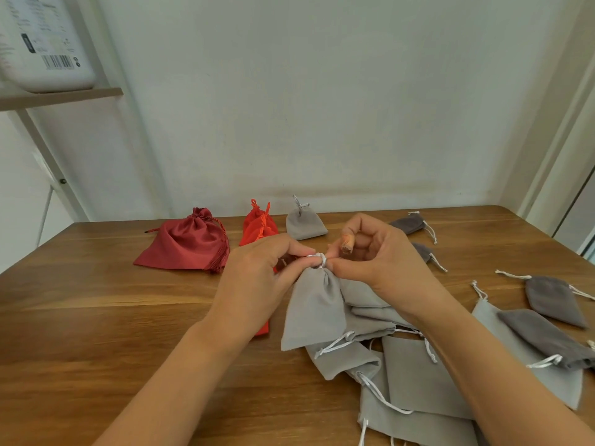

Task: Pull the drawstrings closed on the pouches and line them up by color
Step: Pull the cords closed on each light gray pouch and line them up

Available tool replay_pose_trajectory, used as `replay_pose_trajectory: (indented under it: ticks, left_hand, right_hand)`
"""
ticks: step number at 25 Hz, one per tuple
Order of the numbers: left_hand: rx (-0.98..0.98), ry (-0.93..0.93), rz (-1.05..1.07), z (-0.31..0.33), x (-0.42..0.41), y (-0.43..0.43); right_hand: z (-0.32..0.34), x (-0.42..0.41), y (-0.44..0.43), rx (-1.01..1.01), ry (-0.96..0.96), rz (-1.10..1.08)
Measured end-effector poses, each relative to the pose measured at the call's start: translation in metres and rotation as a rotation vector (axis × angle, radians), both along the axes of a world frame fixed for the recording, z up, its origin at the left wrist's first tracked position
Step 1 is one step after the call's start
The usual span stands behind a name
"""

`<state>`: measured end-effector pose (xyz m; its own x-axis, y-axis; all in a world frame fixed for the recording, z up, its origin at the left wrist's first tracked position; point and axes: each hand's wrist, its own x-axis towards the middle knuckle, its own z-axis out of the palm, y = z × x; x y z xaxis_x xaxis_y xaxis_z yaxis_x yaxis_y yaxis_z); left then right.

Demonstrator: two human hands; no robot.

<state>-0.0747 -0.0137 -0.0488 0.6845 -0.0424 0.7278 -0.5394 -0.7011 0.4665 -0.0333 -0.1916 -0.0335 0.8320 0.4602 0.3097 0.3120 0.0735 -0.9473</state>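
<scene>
A light grey pouch (314, 312) hangs between my hands above the table, its neck gathered tight. My left hand (257, 272) and my right hand (380, 262) both pinch the pale drawstring (318, 258) at its top. Along the back of the table lie a dark red satin pouch (186, 244), bright red pouches (257, 226) and a closed light grey pouch (304, 225). A heap of open light grey pouches (415, 378) sits under my right forearm. Dark grey pouches (547, 336) are scattered on the right.
The wooden table (96, 317) meets a white wall at the back. A shelf (61, 96) with a white container stands at the upper left. A door frame rises at the right edge.
</scene>
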Motion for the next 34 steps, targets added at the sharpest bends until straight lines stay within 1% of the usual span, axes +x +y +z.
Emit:
replay_pose_trajectory:
  ticks: [3, 7, 10, 12, 16, 18, 20, 23, 27, 31, 34]
  left_hand:
    - [0.002, 0.063, 0.001, 0.001, -0.003, -0.002]
    - [-0.123, 0.177, -0.092, 0.001, -0.011, -0.013]
    - [-0.178, 0.225, -0.099, -0.001, -0.010, -0.016]
    - [-0.210, 0.247, -0.077, -0.003, -0.006, -0.014]
    - [-0.320, 0.271, -0.060, -0.004, -0.003, -0.012]
    - [-0.324, 0.277, -0.078, -0.003, -0.004, -0.013]
    - [-0.328, 0.283, -0.105, -0.003, -0.006, -0.015]
    - [-0.307, 0.304, -0.106, -0.002, -0.008, -0.017]
    - [-0.287, 0.309, -0.099, -0.003, -0.008, -0.019]
    - [-0.400, 0.367, -0.124, -0.004, -0.006, -0.020]
    - [-0.519, 0.509, -0.158, -0.005, -0.002, -0.021]
  right_hand:
    - [0.002, 0.005, -0.007, -0.025, -0.036, -0.080]
    - [0.001, 0.005, -0.011, -0.199, -0.240, -0.206]
    - [-0.003, 0.005, -0.007, -0.308, -0.334, -0.237]
    - [-0.005, 0.007, -0.005, -0.337, -0.322, -0.233]
    - [-0.001, 0.006, -0.004, -0.226, -0.158, -0.223]
    - [-0.002, 0.006, -0.004, -0.230, -0.143, -0.271]
    - [-0.005, 0.006, -0.003, -0.330, -0.199, -0.327]
    - [-0.006, 0.008, -0.004, -0.468, -0.301, -0.346]
    - [-0.005, 0.009, -0.006, -0.556, -0.406, -0.365]
    - [-0.007, 0.011, -0.006, -0.557, -0.485, -0.410]
    - [-0.012, 0.011, -0.003, -0.613, -0.601, -0.442]
